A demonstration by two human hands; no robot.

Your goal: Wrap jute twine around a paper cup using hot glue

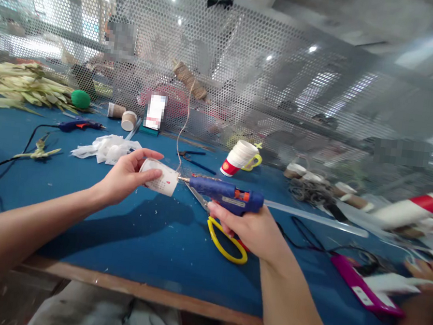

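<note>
My left hand [131,178] is closed around a white paper cup [165,180], which lies tilted on its side with one end toward the right. In my right hand [251,221] is a blue glue gun [217,188] with a long clear glue stick [315,218] jutting from its back. The metal nozzle meets or nearly meets the cup's right end; contact is hard to tell. A thin string rises from near the nozzle to a twine spool [190,80]. Beneath my right hand lie scissors with yellow handles [226,244], partly hidden.
Stacked paper cups [239,157] with a yellow-green handle stand behind the glue gun. Pliers [197,160], white strips [106,147], another glue gun [82,125] and a phone [155,112] lie around. A perforated metal screen [251,67] closes the back. At right are a purple power strip [364,286] and another person's hand [432,273].
</note>
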